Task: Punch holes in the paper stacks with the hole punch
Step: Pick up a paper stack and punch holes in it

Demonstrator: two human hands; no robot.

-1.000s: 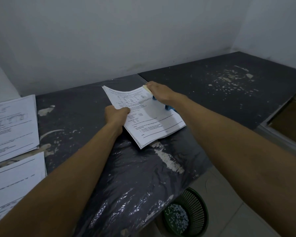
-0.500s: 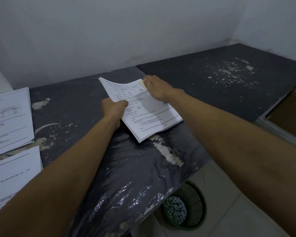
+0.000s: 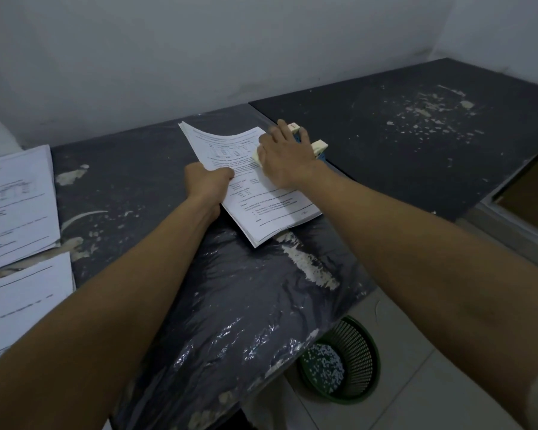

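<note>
A stack of printed white paper (image 3: 271, 209) lies slanted on the dark table (image 3: 143, 193), its far corner curling up. My left hand (image 3: 207, 181) grips the stack's left edge, thumb on top. My right hand (image 3: 288, 159) lies on the hole punch (image 3: 319, 147), a cream-and-blue tool at the stack's right edge, with straight fingers pressing down on it. Most of the punch is hidden under that hand.
Two more paper stacks (image 3: 13, 206) (image 3: 22, 302) lie at the left of the table. A green basket (image 3: 342, 364) with white paper dots stands on the floor under the table's front edge. The wall runs close behind the table.
My right hand has spread flatter on the punch, so its cream ends now show. The left hand keeps its hold on the stack's edge. The camera has shifted slightly.
</note>
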